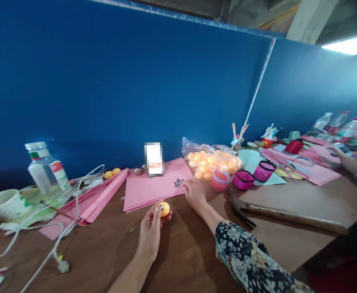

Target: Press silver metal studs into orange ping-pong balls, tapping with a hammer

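My left hand is closed around an orange table tennis ball, above the brown table. A small shiny metal piece sits against the ball's left side, by my thumb. Farther forward, my right hand reaches over the right edge of a stack of pink paper. Its fingers are bent and close together, touching or right beside a small pile of metal pieces. Whatever lies between those fingertips is hidden. Behind my right hand is a clear plastic bag of orange balls.
A claw hammer lies to the right, near a reddish cup and two magenta rings. White cables, a plastic bottle and folded pink paper crowd the left. Another person's hand is at far right.
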`<state>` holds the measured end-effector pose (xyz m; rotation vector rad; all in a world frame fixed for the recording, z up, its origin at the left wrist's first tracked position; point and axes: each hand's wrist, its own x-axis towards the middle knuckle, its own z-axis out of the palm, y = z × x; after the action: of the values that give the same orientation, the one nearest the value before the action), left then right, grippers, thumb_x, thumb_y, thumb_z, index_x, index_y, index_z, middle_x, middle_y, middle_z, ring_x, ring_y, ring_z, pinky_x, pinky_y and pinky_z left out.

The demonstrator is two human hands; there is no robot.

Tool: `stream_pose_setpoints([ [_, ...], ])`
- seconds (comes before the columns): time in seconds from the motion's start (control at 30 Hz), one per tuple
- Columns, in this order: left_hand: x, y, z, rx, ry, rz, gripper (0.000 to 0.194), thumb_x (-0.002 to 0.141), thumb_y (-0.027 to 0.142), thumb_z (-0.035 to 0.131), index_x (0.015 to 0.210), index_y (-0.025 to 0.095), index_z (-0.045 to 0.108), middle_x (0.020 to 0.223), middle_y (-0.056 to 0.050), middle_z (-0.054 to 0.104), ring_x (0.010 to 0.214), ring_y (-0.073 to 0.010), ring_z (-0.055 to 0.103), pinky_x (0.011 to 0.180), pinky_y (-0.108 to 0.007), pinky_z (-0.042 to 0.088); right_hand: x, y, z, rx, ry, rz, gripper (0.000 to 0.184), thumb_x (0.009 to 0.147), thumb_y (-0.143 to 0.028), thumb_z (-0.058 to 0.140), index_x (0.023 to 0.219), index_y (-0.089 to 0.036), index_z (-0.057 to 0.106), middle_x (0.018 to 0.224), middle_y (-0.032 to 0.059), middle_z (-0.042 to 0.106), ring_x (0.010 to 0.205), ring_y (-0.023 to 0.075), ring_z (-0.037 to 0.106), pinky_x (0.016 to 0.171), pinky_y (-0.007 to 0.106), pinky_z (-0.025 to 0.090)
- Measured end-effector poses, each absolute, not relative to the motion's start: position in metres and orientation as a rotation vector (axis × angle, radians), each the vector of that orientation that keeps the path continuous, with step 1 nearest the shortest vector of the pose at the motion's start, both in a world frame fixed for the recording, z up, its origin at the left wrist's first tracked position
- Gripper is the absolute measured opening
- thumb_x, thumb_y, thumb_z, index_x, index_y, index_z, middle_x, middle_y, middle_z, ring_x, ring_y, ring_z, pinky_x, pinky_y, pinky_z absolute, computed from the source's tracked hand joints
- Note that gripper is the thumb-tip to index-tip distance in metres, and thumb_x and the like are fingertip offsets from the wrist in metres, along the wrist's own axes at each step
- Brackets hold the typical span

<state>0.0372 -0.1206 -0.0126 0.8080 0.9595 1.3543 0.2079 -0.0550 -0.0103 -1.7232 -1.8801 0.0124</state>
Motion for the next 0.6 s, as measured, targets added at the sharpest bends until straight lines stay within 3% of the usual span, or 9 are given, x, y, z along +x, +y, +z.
stream_pose_setpoints([
  [0.2, 0.036, -0.123, -0.012, 0.802, 0.939, 1.366, 0.046, 0.072, 0.041, 0.059, 0.112, 0.019, 0.057, 0.091, -0.004, 0.066, 0.074, -0.014, 0.062, 0.068, -0.028, 0.052, 0.209, -0.056, -0.011, -1.7, -1.869, 0.034, 0.019, 0.082, -0.018, 0.042, 0.082, -0.018, 0.062, 0.085, 0.0081, 0.062, 0.087, 0.0207, 0.05, 0.08, 0.03, 0.034],
  [0.43, 0.034, -0.123, -0.012, 1.008, 1.001, 1.358, 0.05, 0.067, 0.03, 0.067, 0.114, 0.02, 0.054, 0.097, -0.003, 0.063, 0.082, -0.0128, 0.059, 0.075, -0.023, 0.047, 0.203, -0.064, -0.008, -1.641, -1.746, 0.125, 0.019, 0.083, -0.021, 0.04, 0.086, -0.019, 0.059, 0.086, 0.0051, 0.063, 0.08, 0.0177, 0.055, 0.069, 0.026, 0.04],
  [0.6, 0.032, -0.122, -0.013, 0.986, 1.023, 1.372, 0.042, 0.067, 0.03, 0.067, 0.105, 0.021, 0.052, 0.085, -0.001, 0.062, 0.072, -0.0113, 0.059, 0.065, -0.023, 0.048, 0.189, -0.077, -0.003, -1.333, -1.57, 0.569, 0.015, 0.079, -0.027, 0.046, 0.078, -0.018, 0.058, 0.076, 0.0026, 0.062, 0.068, 0.0154, 0.056, 0.063, 0.025, 0.043],
])
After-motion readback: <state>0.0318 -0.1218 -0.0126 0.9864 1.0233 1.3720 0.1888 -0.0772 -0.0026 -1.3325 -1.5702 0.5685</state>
